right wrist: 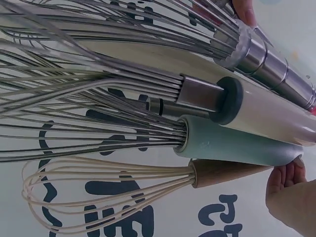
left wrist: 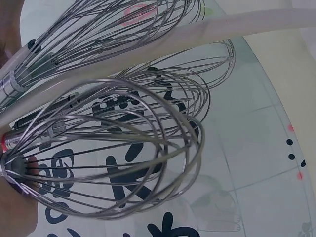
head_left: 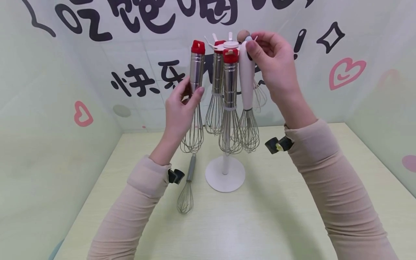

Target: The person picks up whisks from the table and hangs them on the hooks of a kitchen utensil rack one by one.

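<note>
My left hand (head_left: pixel 182 108) grips the lower handle of a steel whisk (head_left: pixel 196 66) with a red cap, upright beside the white stand's left side. The left wrist view shows its wire loops (left wrist: pixel 113 163) close up. My right hand (head_left: pixel 276 59) is at the stand's top, its thumb over the upper end of a white-handled whisk (head_left: pixel 247 77). In the right wrist view its curled fingers (right wrist: pixel 289 174) hold the end of a teal-handled whisk (right wrist: pixel 237 143), mostly hidden in the head view. A wooden-handled whisk (right wrist: pixel 222 172) hangs alongside.
The stand's round white base (head_left: pixel 224 184) rests on the pale table. Two more red-capped steel whisks hang at its front (head_left: pixel 230 83) and back (head_left: pixel 217 76). A small grey-handled whisk (head_left: pixel 188 187) lies left of the base. Behind is a printed wall (head_left: pixel 146 115).
</note>
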Demonstrator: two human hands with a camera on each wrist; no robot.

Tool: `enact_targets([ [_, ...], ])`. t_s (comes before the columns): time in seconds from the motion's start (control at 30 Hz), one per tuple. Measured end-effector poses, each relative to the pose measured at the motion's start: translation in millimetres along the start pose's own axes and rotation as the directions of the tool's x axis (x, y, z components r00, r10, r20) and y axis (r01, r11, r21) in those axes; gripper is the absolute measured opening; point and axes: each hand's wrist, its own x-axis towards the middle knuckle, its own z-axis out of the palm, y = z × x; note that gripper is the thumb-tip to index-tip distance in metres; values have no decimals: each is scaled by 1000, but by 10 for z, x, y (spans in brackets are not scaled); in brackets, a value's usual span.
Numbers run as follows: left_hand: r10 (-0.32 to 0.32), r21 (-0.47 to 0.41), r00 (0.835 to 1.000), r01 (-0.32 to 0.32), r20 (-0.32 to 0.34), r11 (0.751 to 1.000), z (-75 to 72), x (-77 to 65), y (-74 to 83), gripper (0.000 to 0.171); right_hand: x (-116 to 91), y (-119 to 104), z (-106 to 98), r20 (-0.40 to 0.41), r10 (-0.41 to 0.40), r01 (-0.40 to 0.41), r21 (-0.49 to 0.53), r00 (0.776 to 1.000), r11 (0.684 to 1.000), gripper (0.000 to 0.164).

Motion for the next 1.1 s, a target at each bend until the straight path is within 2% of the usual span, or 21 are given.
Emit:
enact_targets([
  [0.17,-25,-75,999,22,-39,997,-24,53,1,52,-35,7,76,-45,-26,25,-19,999,1000,16],
  [0.3,-41,-144,997,32,-62,989,-33,90,-14,46,-68,2,127,-75,-40,38,-24,996,999,21],
  [0.47,-42,-175,996,29,-74,984,-34,114,-32,41,-109,17,161,-102,-77,73,-38,992,997,26],
  [0.8,-82,-204,991,60,-101,977,-15,128,5,42,-132,94,205,-124,-117,120,20,985,993,36],
  [1.1,-51,-197,994,32,-96,980,0,128,23,41,-137,145,209,-106,-143,149,51,984,988,43],
])
